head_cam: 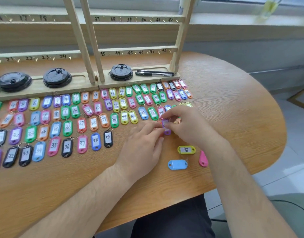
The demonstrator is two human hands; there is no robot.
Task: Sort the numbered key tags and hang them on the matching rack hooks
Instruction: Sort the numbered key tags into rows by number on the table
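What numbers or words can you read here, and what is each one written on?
"37 38 39 40 41 42": upper right rail
"43 44 45 46 47 48": lower right rail
"21 22 23 24": lower left rail
"36": black tag
"38": blue tag
Purple tag, held by left hand and right hand: number mostly covered.
Far-row tags: too blurred.

We tag this as an office-type room: rounded wood-grain worktop [233,103] set against a far window sill [250,21], pale floor tiles [288,169] on the right, pens [154,73] and black cup lids [121,73] on the numbered wooden rack [139,48].
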